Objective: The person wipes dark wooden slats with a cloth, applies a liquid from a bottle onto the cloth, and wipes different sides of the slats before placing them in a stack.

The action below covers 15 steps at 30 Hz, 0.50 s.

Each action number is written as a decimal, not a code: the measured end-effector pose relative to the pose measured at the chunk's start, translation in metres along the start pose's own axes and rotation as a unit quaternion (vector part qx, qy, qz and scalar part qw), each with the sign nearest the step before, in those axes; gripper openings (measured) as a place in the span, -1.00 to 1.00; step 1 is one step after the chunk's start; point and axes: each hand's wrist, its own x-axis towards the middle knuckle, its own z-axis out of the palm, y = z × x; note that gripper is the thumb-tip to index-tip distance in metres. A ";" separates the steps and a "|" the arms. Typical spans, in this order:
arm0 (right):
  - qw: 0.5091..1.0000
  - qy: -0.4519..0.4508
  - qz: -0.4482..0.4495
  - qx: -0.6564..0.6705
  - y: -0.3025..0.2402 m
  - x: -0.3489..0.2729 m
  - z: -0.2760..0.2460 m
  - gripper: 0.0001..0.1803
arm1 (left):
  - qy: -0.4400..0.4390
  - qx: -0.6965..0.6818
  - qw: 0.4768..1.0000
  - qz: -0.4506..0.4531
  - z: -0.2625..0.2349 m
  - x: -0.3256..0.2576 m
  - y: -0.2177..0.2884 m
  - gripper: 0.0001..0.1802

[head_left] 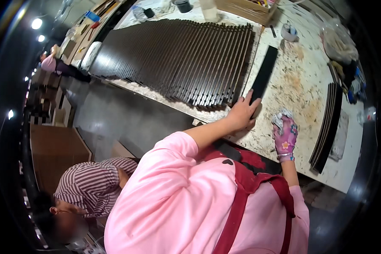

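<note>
Found lying flat on the counter [266, 144]: one dark strip [265, 70], long and narrow, just right of a broad row of strips [169, 63]. Long axis running obliquely, away from the wearer and slanting to the right. Far end pointing toward the tape roll [289, 33], clear to view; near end pointing back toward the wearer's front, covered by the bare left hand [242, 112]. Full length therefore not verifiable.

Left hand: observed palm down over the near part of the strip, fingers spread and touching its upper face. Underside of palm hidden; cannot tell whether gripping the edges or merely pressing.

Right hand [285, 131]: covered by a flowered pink glove [286, 143], clenched around a crumpled pale rag [282, 116], apparently cloth, partly buried in the fingers. Positioned right of the strip and apart from it.

In the row at left: long axes slanting much like that of the single strip; leftmost members merging in glare, hard to count. Near the counter's right side: a small group of strips [327, 127], slanting likewise.

At the upper edge: a cardboard box [241, 15], cut off, contents only partly visible. At upper right: a clear plastic bag [338, 40], contents obscured by folds. At lower left: a co-worker in a striped shirt [91, 184], bent over, hands out of sight.
</note>
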 end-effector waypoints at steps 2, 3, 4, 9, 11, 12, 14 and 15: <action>1.000 0.013 -0.018 0.005 -0.002 0.005 0.007 -0.57 | 0.073 -0.140 0.987 -0.033 -0.003 -0.009 -0.010 -0.11; 0.999 0.041 -0.029 -0.004 0.007 0.004 0.010 -0.58 | 0.117 -0.181 0.976 0.001 0.001 -0.009 -0.013 -0.08; 0.999 0.033 -0.009 0.005 0.021 0.003 0.003 -0.57 | 0.019 -0.270 0.960 -0.076 0.005 -0.002 -0.004 -0.04; 0.996 -0.025 0.065 0.062 0.019 0.012 0.003 -0.65 | -0.091 -0.704 0.640 -0.293 -0.015 -0.024 0.005 -0.22; 0.997 -0.045 0.060 0.014 0.019 0.016 -0.007 -0.66 | -0.112 -0.757 0.570 -0.299 -0.018 -0.023 0.006 -0.44; 0.998 -0.023 0.043 0.027 0.017 0.019 -0.013 -0.64 | -0.092 -0.774 0.540 -0.316 -0.017 -0.022 0.011 -0.59; 0.996 -0.054 0.066 0.031 0.010 0.018 -0.025 -0.61 | -0.136 -0.776 0.516 -0.337 -0.027 -0.018 0.017 -0.61; 0.995 -0.065 0.071 0.036 0.003 0.020 -0.030 -0.61 | -0.137 -0.771 0.518 -0.345 -0.035 -0.016 0.021 -0.57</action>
